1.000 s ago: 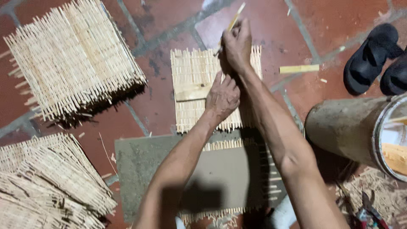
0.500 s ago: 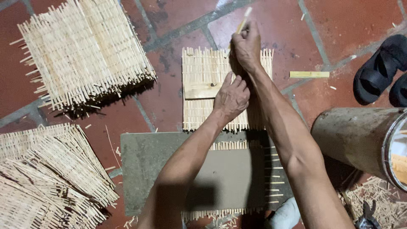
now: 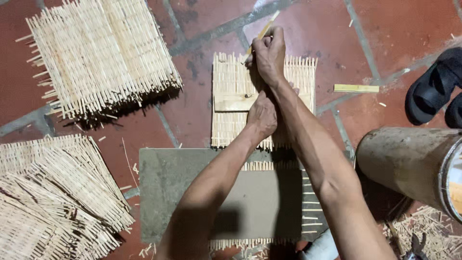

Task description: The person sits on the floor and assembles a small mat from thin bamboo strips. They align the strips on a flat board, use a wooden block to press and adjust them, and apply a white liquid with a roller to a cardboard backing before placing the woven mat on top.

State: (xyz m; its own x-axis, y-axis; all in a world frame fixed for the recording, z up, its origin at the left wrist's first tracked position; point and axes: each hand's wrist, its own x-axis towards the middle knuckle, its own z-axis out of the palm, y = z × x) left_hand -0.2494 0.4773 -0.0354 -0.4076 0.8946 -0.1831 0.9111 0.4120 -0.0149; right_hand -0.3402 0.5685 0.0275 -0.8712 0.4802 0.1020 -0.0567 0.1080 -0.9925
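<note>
My right hand (image 3: pixel 269 55) is closed around a thin bamboo strip (image 3: pixel 262 32) at the far edge of the woven bamboo mat (image 3: pixel 231 79), which lies flat on the red tiled floor (image 3: pixel 385 29). My left hand (image 3: pixel 262 115) is flat, fingers curled down, pressing the small wooden block (image 3: pixel 233 102) onto the mat's middle.

Risk 1: if the left hand lifts, I judge that the mat may slide on the tile and the weave may loosen.
Risk 2: the strip is slender; bent sideways, it may snap or skip a slat.

Containers: one cylindrical drum (image 3: pixel 404 161) lies on its side at right; I cannot tell its contents. Finished mats are stacked loose at far left (image 3: pixel 101 58) and near left (image 3: pixel 53 192), not contained.
</note>
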